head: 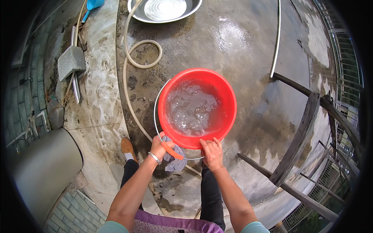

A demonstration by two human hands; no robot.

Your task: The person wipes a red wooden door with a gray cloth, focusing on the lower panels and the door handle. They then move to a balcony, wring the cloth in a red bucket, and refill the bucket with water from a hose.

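Observation:
In front of me is a red plastic bucket [230, 119] partly filled with cloudy, rippling water [193, 107]. My right hand [212, 153] grips the near rim, thumb and fingers over its edge. At the bucket's near left side, my left hand [158, 150] holds a bunched grey cloth [177, 164] against the rim. The wire bail handle [155, 112] hangs down around the near left side, and its orange grip [172, 150] lies across the cloth by my left fingers. The bucket's underside is hidden.
A pale hose [127, 84] loops over the wet concrete to the left. Beyond the bucket sits a metal basin [166, 19]. A concrete block [71, 62] and blue dipper [92, 5] lie left. Dark wooden beams [297, 139] stand right, near a white pipe [276, 38].

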